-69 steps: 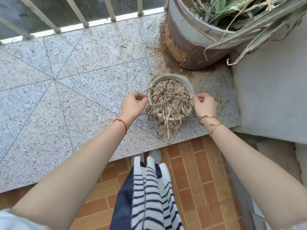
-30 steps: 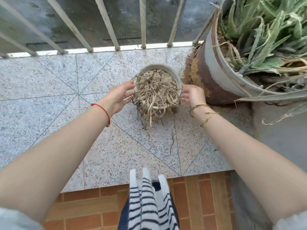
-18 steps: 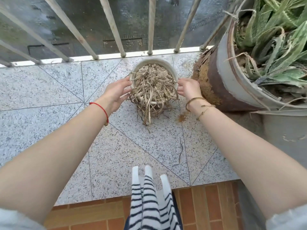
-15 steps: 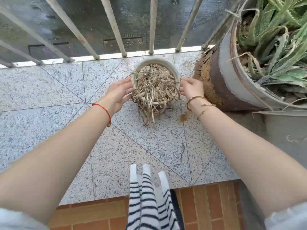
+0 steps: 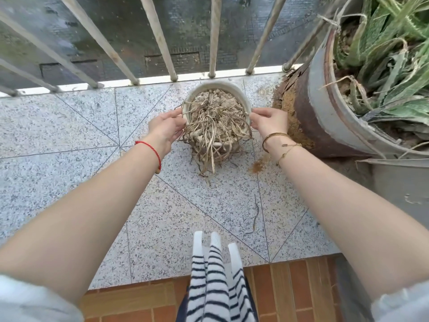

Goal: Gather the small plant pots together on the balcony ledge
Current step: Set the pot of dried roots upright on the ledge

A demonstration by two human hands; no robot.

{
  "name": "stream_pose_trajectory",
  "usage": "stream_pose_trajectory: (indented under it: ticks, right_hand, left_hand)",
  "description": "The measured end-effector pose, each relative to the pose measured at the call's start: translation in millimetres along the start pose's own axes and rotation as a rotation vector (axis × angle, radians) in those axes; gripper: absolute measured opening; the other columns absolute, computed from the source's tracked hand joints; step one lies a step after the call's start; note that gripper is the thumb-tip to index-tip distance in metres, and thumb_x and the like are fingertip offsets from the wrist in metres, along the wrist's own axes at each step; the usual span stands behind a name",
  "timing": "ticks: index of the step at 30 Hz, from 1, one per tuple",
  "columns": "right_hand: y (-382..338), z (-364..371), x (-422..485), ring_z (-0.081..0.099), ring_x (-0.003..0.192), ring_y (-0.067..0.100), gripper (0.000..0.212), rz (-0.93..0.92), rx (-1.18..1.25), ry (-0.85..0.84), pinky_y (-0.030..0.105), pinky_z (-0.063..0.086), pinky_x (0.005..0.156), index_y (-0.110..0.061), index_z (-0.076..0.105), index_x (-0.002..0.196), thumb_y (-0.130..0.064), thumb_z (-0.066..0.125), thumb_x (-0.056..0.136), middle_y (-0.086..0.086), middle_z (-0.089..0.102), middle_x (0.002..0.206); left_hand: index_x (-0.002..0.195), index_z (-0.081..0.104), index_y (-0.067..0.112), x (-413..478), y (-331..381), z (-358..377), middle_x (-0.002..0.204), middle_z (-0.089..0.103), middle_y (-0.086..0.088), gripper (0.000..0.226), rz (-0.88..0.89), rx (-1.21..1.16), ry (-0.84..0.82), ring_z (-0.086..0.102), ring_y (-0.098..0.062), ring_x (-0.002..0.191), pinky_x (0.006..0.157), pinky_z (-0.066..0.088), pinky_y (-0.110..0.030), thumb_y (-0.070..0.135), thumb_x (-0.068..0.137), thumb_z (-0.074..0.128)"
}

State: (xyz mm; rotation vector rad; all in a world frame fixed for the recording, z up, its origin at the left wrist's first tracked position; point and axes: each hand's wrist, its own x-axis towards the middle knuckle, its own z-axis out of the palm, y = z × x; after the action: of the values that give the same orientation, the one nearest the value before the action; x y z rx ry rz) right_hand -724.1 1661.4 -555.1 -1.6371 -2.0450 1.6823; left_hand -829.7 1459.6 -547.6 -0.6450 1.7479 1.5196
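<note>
Between left hand [image 5: 166, 126] and right hand [image 5: 270, 120], fingertips pinching its rim: small pot [image 5: 217, 117].

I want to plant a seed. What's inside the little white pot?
The little white pot holds lumpy dry soil and a tangle of dead, straw-coloured leaves spilling over its near rim. Nothing green shows. Whatever lies under the soil is covered.
</note>
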Motion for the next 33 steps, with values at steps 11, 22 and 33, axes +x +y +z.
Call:
stream_pose_trajectory:
  ticks: [11,22,33]
  right_hand:
    - [-9.3,-7.3,-10.9,0.066,0.106,0.031,0.031,-0.003,0.07,-0.108,0.042,0.054,0.094,-0.006,0.065,0.118,-0.01,0.06,0.088,0.006,0.069,0.099]
    - [-8.3,-19.2,-50.0,0.057,0.117,0.014,0.04,-0.136,-0.107,-0.059,0.032,0.041,0.108,-0.016,0.059,0.128,-0.03,0.059,0.09,0.0,0.062,0.129]
    - [-38.5,-50.0,-144.3,0.052,0.123,0.015,0.047,-0.291,-0.228,-0.226,0.04,0.041,0.108,-0.021,0.045,0.137,-0.032,0.054,0.092,-0.001,0.053,0.138]
  left_hand:
    - [0.127,0.061,0.01,-10.5,-8.4,6.8,0.115,0.07,-0.01,0.041,0.013,-0.053,0.041,0.067,-0.011,0.08,0.08,0.057,-0.021,-0.007,0.089,0.06]
    - [0.125,0.061,0.016,-49.0,-9.2,-5.0,0.124,0.063,-0.003,0.039,0.179,0.169,0.061,0.057,-0.018,0.119,0.11,0.041,-0.041,0.014,0.087,0.069]
    - [0.131,0.058,0.017,-151.3,10.6,-35.6,0.125,0.065,0.001,0.046,0.465,0.263,-0.006,0.059,-0.012,0.117,0.103,0.046,-0.028,0.018,0.087,0.07]
